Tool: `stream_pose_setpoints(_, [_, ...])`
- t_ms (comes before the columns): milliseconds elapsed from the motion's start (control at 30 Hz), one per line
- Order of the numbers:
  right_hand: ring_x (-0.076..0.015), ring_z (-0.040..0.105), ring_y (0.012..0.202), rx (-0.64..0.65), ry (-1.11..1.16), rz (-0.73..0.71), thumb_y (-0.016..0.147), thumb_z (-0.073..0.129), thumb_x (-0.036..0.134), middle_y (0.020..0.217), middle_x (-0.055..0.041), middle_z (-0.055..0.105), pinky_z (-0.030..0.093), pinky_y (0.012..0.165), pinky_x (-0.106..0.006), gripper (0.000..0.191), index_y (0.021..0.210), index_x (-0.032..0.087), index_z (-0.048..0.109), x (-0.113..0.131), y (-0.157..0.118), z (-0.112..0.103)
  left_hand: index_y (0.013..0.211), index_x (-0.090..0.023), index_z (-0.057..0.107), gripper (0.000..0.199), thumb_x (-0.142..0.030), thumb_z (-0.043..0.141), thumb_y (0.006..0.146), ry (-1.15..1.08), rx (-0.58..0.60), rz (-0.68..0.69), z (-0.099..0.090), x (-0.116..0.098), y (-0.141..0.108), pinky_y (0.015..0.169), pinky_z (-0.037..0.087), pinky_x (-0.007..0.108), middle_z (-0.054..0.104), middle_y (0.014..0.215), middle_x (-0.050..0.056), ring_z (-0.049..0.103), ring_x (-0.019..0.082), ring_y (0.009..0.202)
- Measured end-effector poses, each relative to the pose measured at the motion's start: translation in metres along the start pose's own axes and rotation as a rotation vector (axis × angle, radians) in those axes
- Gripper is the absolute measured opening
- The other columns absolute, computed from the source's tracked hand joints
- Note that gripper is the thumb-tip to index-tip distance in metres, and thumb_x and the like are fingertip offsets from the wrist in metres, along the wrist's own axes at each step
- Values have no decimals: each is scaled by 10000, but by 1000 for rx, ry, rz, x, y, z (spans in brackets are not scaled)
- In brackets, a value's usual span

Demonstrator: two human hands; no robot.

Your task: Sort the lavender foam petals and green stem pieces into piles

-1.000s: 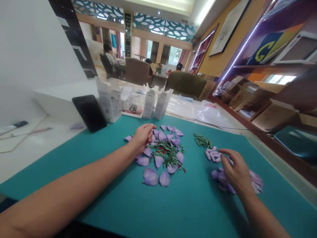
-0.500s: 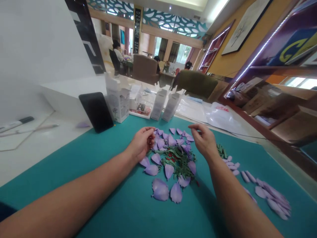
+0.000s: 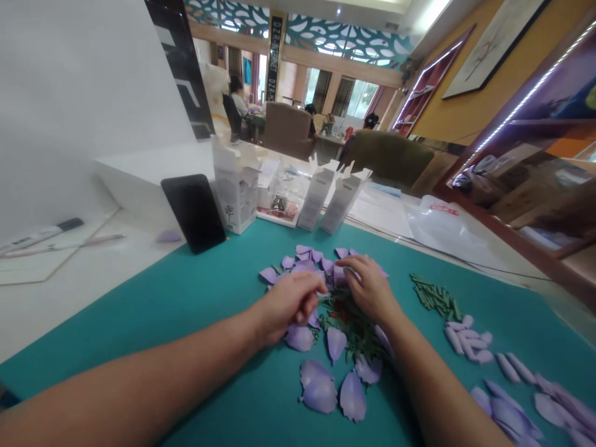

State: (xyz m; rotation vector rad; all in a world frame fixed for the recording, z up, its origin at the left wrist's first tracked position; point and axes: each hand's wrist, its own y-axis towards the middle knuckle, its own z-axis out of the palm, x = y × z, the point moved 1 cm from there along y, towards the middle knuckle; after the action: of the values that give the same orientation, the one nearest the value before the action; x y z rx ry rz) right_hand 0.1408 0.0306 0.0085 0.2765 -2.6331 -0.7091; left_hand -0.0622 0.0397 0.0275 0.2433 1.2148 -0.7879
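Observation:
Loose purple petals (image 3: 336, 344) and green leafy pieces (image 3: 365, 335) with small red bits lie in a heap on the teal mat (image 3: 186, 323). Over the heap's left side is my left hand (image 3: 291, 304), its fingers curled; whether it pinches anything is hidden. My right hand (image 3: 370, 288) is over the upper right of the heap, thumb and fingers bent toward a purple petal (image 3: 339, 274), possibly touching it. Two larger purple petals (image 3: 352, 396) lie nearer to me.
A black tablet (image 3: 194, 214) leans beside white boxes (image 3: 237, 195) and a small tray at the mat's far edge. Green stems (image 3: 435, 297) and more purple pieces (image 3: 468, 341) lie at the right. People sit in the background.
My hands have come closer together over the heap, the left moving right and the right moving left. The view has shifted, showing more of the right side's stems and pieces.

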Motion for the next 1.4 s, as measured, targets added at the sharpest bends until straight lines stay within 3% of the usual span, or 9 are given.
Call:
stream_pose_setpoints(100, [-260,577,1094,73,-27,-85,919,409,201,1135,-98,677,440,980,-470,334,1087,236,696,8,0,9,717,-182,575,154,-268,496,818,373,195,17,10,6,-14,430,262,188,435,474,-62,350,76,413])
stream_pose_setpoints(167, [-268,551,1154,111,-61,-125,928,419,213,1205,-103,655,427,1014,-484,342,1143,234,685,10,-1,15,724,-184,605,137,-239,520,818,648,273,130,15,9,-23,505,328,201,518,555,-38,459,98,521])
stream_pose_setpoints(400, [-279,583,1117,270,-108,-132,951,448,272,1182,-97,661,458,959,-470,296,1064,261,721,15,-7,13,822,-195,623,147,-263,530,912,1288,376,479,16,14,-32,594,353,227,652,804,-1,556,142,724])
stream_pose_setpoints(567, [-217,642,942,393,33,-139,953,458,284,1003,-55,710,493,864,-366,285,896,268,737,20,-2,-11,829,-192,601,143,-275,532,924,1403,407,577,14,15,-31,564,349,240,630,789,-12,547,134,701])
stream_pose_setpoints(667, [-222,645,900,306,6,-51,942,440,280,947,-60,714,504,827,-365,287,919,254,724,10,2,-17,825,-181,598,173,-288,516,932,1468,369,653,13,17,-29,611,379,271,632,814,6,552,149,726])
stream_pose_setpoints(800, [-265,628,989,170,-120,-24,908,413,211,1055,-96,705,484,896,-439,332,1067,236,703,-5,1,-3,953,-186,621,176,-323,512,938,1558,198,678,6,19,-21,812,410,363,661,1031,52,578,223,960])
stream_pose_setpoints(967, [-278,581,1112,203,-160,-73,910,402,185,1212,-110,654,454,954,-457,380,1184,233,660,-8,-5,13,1223,-156,573,435,-452,557,905,1644,65,640,-4,24,-11,1044,271,549,558,1347,140,443,323,1277])
stream_pose_setpoints(1167, [-225,630,887,327,-115,-19,868,385,113,930,-63,702,482,817,-357,328,889,239,686,-13,-4,2,1090,-176,646,375,-479,590,877,1661,130,577,-2,21,-14,989,327,542,629,1217,114,558,306,1102])
stream_pose_setpoints(1400, [-262,623,1027,195,-140,24,897,389,178,1100,-110,691,485,900,-426,351,1111,209,666,-17,-3,3,936,-179,649,318,-486,603,869,1683,199,631,5,21,-20,909,393,453,652,1006,61,585,251,940])
